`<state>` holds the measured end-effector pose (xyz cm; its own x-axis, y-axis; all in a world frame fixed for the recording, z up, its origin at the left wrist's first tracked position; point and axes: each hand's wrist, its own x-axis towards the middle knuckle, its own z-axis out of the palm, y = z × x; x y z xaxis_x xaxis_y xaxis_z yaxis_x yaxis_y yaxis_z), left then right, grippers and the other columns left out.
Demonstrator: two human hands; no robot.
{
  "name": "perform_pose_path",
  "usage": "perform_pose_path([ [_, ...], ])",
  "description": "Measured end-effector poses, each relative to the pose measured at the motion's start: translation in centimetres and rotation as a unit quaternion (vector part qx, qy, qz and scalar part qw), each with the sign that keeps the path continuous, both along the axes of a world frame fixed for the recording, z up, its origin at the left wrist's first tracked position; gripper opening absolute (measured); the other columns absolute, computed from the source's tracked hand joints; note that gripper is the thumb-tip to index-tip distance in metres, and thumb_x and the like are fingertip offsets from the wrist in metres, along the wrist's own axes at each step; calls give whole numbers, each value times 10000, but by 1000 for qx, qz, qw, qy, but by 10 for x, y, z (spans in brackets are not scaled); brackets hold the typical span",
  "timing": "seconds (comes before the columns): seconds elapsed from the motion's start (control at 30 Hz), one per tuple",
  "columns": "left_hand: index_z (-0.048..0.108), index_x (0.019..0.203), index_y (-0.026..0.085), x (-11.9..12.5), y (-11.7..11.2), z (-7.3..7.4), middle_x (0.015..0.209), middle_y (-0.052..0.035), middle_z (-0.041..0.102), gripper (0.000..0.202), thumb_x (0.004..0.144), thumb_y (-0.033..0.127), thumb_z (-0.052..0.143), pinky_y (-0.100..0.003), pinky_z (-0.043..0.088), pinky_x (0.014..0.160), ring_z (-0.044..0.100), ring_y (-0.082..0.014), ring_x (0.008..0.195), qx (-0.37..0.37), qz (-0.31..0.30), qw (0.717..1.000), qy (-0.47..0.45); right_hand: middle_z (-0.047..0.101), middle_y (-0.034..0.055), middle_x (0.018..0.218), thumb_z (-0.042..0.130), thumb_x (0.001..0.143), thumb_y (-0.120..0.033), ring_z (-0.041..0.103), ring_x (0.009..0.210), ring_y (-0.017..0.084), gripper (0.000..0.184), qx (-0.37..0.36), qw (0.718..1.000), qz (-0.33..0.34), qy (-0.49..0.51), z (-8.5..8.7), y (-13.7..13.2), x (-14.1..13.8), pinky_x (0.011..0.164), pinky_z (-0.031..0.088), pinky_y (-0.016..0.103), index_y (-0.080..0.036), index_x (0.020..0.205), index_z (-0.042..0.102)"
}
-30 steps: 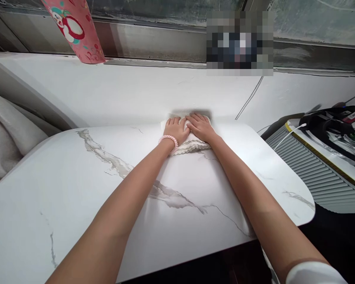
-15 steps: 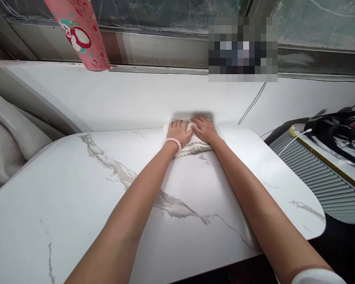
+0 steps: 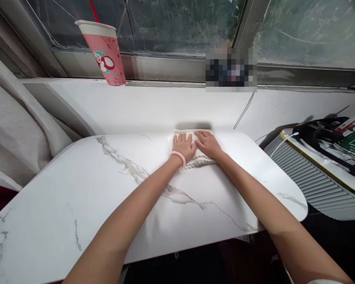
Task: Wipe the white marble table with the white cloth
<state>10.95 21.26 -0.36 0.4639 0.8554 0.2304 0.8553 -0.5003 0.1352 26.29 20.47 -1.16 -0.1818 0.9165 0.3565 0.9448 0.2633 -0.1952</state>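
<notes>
A white cloth with a wavy, darker-edged border lies folded flat on the white marble-patterned table, close to its far edge by the wall. My left hand rests flat on the cloth's left part, fingers stretched out, a pink coil band round the wrist. Beside it, my right hand presses on the right part with its fingers spread. The two thumbs nearly meet. Both palms face down and cover much of the cloth.
A pink paper cup with a red straw stands on the window ledge at left. A pale curtain hangs along the left side. To the right, a ribbed grey cabinet carries a black looped object, a white cable and packages.
Both hands and the cloth have come slightly back from the wall, toward me. The view has tilted up, so the cup's rim and straw now show.
</notes>
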Motion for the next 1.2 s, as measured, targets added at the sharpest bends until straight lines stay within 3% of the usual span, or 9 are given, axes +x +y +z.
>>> perform_pose_path([
  [0.23,413,1442,76,-3,-52,-2,1494,-194,427,537,965,305,322,-517,208,1168,351,-311,1405,9,-20,1000,1,569,149,1319,359,947,-309,457,1252,290,474,29,999,-18,17,-4,-57,-5,1073,364,454,-125,1342,546],
  [0.37,434,1426,72,-6,-92,-5,1453,-209,473,533,959,312,339,-554,257,1138,392,-339,1376,40,-30,999,-1,571,147,1304,345,959,-316,473,1234,286,466,41,999,-3,27,-1,-99,-7,1069,379,457,-124,1330,551],
  [0.53,444,1416,39,-19,-151,-8,1430,-244,483,552,964,338,342,-579,274,1131,409,-376,1358,58,-89,994,-7,564,138,1317,353,971,-333,465,1253,294,447,44,998,-1,34,1,-163,-13,1069,387,485,-161,1341,534],
  [0.63,447,1418,63,-27,-173,-9,1434,-224,489,544,964,343,343,-574,281,1135,407,-362,1364,65,-117,991,-16,559,138,1319,361,970,-336,467,1257,305,441,42,998,-24,38,1,-193,-20,1048,408,510,-195,1358,515],
  [0.8,454,1418,86,-36,-185,-10,1435,-211,493,536,956,341,357,-572,286,1138,402,-352,1371,64,-129,989,-25,558,144,1308,371,955,-319,469,1248,315,431,45,997,-39,38,3,-211,-34,1033,420,533,-214,1344,521],
  [1.2,474,1405,103,-81,-181,-10,1419,-203,507,515,946,320,385,-546,302,1144,420,-327,1359,68,-128,989,-35,558,150,1316,397,923,-283,457,1242,326,431,35,998,-40,22,6,-205,-78,1060,369,529,-189,1316,547],
])
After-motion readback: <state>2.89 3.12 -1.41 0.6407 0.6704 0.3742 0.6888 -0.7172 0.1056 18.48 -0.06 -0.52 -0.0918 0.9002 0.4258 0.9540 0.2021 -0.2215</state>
